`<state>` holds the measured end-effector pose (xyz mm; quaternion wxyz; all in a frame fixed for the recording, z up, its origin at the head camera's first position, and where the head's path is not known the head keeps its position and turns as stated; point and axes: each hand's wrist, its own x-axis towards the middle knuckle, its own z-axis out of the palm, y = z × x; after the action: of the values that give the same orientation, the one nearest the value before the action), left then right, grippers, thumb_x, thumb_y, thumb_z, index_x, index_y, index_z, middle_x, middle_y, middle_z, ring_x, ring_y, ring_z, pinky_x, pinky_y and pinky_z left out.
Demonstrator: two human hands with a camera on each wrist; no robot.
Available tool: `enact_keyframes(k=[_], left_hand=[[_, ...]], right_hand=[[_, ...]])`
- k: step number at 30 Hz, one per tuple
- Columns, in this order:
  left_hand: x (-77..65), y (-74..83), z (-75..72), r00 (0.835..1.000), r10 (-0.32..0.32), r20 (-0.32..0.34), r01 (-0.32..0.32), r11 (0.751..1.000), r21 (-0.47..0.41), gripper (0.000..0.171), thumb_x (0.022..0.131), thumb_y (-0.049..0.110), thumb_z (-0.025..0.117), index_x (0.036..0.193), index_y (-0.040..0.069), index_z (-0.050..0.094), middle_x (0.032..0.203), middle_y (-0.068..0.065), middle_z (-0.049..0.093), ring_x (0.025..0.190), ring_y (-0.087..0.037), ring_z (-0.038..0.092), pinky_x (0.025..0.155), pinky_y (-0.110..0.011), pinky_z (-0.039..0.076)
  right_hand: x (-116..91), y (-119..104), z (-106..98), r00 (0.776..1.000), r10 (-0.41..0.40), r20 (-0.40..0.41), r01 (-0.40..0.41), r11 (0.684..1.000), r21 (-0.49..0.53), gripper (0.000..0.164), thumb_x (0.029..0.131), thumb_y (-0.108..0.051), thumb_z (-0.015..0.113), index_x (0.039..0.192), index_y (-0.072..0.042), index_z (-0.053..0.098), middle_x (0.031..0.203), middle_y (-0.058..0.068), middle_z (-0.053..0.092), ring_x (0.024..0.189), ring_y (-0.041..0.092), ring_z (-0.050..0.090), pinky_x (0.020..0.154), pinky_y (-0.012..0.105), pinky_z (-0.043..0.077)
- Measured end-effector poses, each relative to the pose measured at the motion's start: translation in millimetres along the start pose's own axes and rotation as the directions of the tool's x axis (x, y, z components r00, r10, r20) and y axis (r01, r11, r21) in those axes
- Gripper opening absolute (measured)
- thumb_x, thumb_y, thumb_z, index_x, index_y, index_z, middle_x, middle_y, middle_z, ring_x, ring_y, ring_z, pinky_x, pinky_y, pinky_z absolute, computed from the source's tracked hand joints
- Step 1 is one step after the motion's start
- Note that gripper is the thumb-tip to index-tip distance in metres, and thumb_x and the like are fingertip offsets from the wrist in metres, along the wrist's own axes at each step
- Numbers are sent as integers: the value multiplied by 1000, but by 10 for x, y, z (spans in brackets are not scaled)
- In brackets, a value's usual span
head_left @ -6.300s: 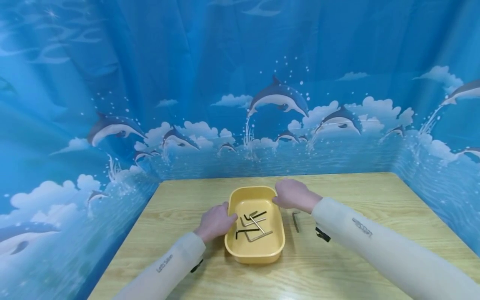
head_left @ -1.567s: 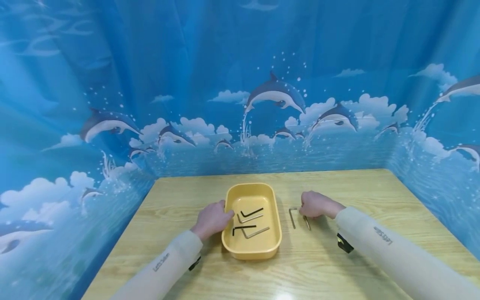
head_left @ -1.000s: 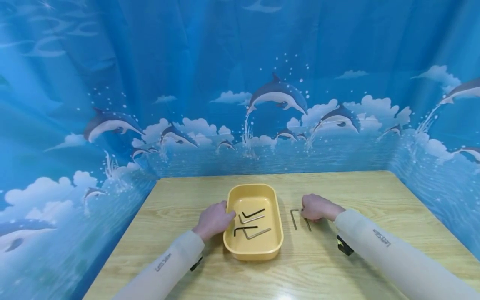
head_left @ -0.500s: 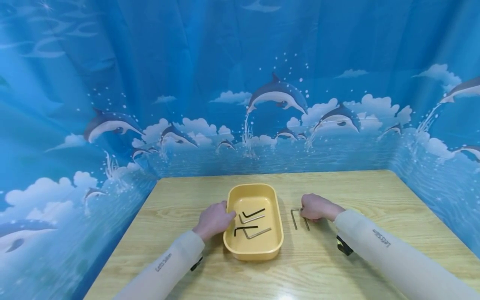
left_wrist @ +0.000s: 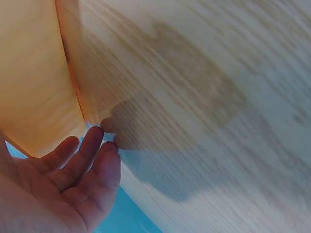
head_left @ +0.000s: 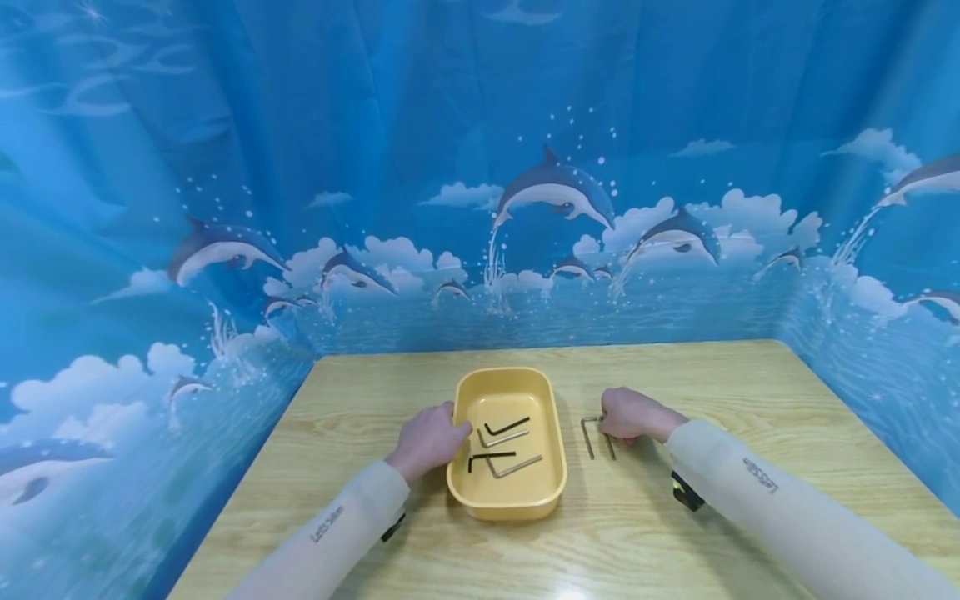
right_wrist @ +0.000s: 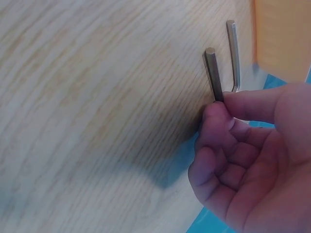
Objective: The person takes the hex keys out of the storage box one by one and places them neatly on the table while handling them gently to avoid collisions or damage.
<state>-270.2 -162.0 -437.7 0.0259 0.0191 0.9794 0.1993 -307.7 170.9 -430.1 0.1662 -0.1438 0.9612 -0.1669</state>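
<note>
A yellow plastic bin [head_left: 506,496] stands on the table, several L-shaped hex keys [head_left: 517,467] lying inside, some black and some silver. My left hand [head_left: 427,440] holds its left rim, thumb over the edge; in the left wrist view that hand's fingers [left_wrist: 90,155] are outside the wall. To the right of the bin, my right hand [head_left: 633,414] pinches a hex key [right_wrist: 214,75] between thumb and forefinger, low over the tabletop. Its short end is mostly hidden by the hand. Beside it a silver hex key [head_left: 588,437] lies on the table, long arm toward me.
The wooden table [head_left: 360,533] has a blue dolphin-printed curtain [head_left: 420,208] along its back and both sides. The bin's right wall [right_wrist: 282,39] is close to the loose hex key.
Earlier my right hand was at the bin's right rim, with more hex keys inside. It moved right to the table with one, and has lately shifted that key slightly left. My left hand stayed.
</note>
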Motion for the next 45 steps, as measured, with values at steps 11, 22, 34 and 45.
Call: enact_keyframes(k=[11,22,34,45], left_hand=[[0,-29,-5,1000,3,5,-3,1000,-13,51,96,41,56,131,3,60,110,-13,70,90,-23,66,83,-45,54],[32,8,6,999,33,9,-33,999,-14,49,96,41,55,126,3,62,99,-10,69,79,-20,62,75,-40,54],[10,-25,13,1000,14,4,-14,1000,-12,52,96,41,56,131,2,60,105,-14,70,85,-24,66,77,-41,55],[10,3,-7,1000,9,-1,-9,1000,-15,51,96,40,56,130,2,60,108,-15,70,90,-26,66,82,-44,55]], right_hand=[[14,-41,-7,1000,23,7,-23,1000,-10,34,92,-11,59,58,-10,61,43,-5,46,40,10,39,45,24,33],[-20,-32,-43,999,52,14,-52,998,-23,33,91,-16,61,59,-14,56,45,-5,44,41,10,37,45,25,33],[-15,-110,-69,999,51,11,-50,995,-89,28,94,-19,61,68,-11,60,52,-2,50,44,11,43,47,26,39],[-22,-585,-504,998,-60,-5,58,985,-162,36,96,-20,59,61,-14,53,52,-3,43,45,11,37,49,28,40]])
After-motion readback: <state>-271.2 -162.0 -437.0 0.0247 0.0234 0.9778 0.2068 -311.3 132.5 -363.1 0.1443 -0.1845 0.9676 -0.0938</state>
